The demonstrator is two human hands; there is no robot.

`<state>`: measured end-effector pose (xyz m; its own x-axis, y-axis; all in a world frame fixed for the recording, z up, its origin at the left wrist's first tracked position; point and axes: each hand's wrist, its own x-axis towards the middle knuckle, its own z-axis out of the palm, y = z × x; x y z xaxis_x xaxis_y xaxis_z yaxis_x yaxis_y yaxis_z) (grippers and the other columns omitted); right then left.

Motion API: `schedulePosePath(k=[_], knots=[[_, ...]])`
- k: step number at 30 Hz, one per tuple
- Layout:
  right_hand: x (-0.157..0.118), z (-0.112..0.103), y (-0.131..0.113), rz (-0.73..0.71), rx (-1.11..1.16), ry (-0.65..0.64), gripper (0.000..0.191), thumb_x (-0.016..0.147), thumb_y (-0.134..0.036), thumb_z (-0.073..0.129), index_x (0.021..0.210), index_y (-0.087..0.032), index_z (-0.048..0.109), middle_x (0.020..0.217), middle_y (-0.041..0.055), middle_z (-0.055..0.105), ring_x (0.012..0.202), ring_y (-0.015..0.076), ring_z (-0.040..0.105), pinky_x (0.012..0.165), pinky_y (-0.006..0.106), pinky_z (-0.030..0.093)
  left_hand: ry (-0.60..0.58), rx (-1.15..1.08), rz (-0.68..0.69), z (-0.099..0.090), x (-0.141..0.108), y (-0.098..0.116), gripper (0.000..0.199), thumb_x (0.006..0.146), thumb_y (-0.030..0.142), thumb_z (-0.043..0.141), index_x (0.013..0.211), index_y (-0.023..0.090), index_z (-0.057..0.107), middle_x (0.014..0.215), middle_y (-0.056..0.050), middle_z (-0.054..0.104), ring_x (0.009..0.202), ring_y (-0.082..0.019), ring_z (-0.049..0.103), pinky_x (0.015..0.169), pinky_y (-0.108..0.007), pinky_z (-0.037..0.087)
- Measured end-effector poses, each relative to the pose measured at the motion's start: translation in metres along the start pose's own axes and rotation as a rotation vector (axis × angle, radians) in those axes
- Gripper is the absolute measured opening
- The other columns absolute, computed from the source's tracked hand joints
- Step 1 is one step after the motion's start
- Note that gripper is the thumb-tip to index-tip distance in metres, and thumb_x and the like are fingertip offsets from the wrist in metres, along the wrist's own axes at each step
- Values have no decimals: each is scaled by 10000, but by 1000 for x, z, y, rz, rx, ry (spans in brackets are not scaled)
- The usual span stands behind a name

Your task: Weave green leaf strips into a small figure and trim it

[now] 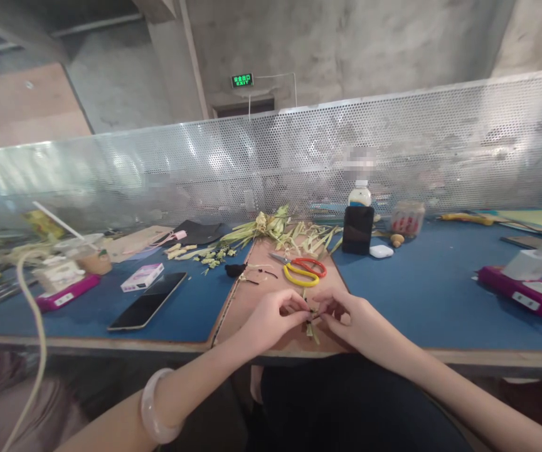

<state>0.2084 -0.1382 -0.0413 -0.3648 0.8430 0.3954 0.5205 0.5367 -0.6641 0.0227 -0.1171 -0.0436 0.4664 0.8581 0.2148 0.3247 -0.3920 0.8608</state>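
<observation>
My left hand [278,319] and my right hand [346,316] meet near the table's front edge, thumb and fingers pinched together. Between the fingertips is a small pale green plant strip [310,329] with something dark, like thread, at its middle; fine detail is too small to tell. Just beyond lie scissors [305,271] with one red and one yellow handle loop. To the left are a black bundle [235,270] and short dark snippets [267,271]. Behind the scissors spreads a heap of dried, pale green plant strips [275,227].
A brown board [238,320] lies under my hands on the blue tabletop [403,301]. Left are a phone [148,302], a small box [142,277] and a cup [96,258]. Right stand a black phone [358,230], a bottle [360,194], a white case [381,252] and a purple power strip [525,294].
</observation>
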Motion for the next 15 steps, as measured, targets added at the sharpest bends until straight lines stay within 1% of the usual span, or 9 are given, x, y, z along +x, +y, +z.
schedulePosePath(k=[3,8,11,15], knots=[[0,-3,-5,-56,-105,8,271,747,-134,494,1000,-208,554,723,-13,608,597,107,537,582,223,435,7,-16,-12,0,1,-3,212,726,319,587,837,140,612,777,-48,648,732,-154,596,683,-279,458],[1,-5,-8,-244,-246,20,291,764,-100,488,1022,-222,541,911,27,602,816,139,553,709,251,439,11,-33,-27,0,2,-3,246,714,355,598,823,136,626,779,-57,659,742,-160,597,688,-282,457],[4,-4,-8,-320,-303,-3,251,783,-98,471,999,-207,540,894,41,602,856,161,537,738,279,436,1,-26,-50,0,3,-4,280,711,381,598,835,132,625,803,-66,663,758,-171,601,700,-294,460],[8,-1,-6,-341,-348,-11,203,799,-120,465,972,-188,544,854,52,603,826,176,535,722,300,439,-15,-64,-47,1,3,-5,291,713,384,598,839,123,619,830,-78,665,785,-181,607,730,-308,461]])
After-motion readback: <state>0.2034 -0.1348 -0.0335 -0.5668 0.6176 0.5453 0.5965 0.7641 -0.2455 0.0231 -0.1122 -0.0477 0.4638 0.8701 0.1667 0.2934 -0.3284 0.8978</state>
